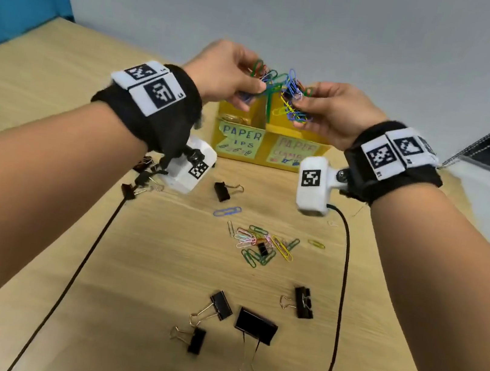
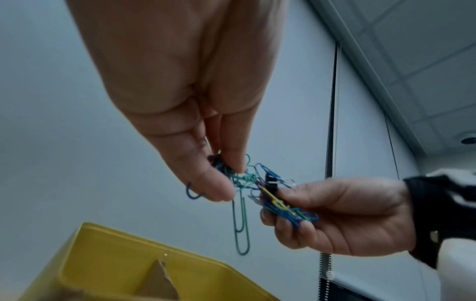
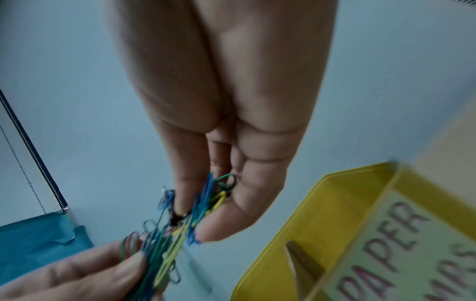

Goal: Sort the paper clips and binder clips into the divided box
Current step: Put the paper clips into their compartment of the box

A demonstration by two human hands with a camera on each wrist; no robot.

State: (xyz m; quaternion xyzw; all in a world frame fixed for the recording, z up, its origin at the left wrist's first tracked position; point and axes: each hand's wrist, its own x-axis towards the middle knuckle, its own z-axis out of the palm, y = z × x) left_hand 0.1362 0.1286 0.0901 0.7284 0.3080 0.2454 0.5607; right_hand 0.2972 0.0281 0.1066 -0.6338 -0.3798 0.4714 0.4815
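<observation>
Currently both hands up over the yellow divided box (image 1: 270, 144), left hand (image 1: 222, 70) and right hand (image 1: 335, 113) each pinching one end of a tangled bunch of coloured paper clips (image 1: 283, 92); a small black binder clip (image 2: 270, 182) sits in the tangle. More paper clips (image 1: 260, 244) and loose binder clips (image 1: 254, 325) lie on the table (image 1: 163, 252)

The box (image 1: 269, 154) stands open-topped below both hands. On the tabletop (image 1: 163, 252), scattered clips (image 1: 260, 244) and two cables (image 1: 344, 279) crowd the middle.
</observation>
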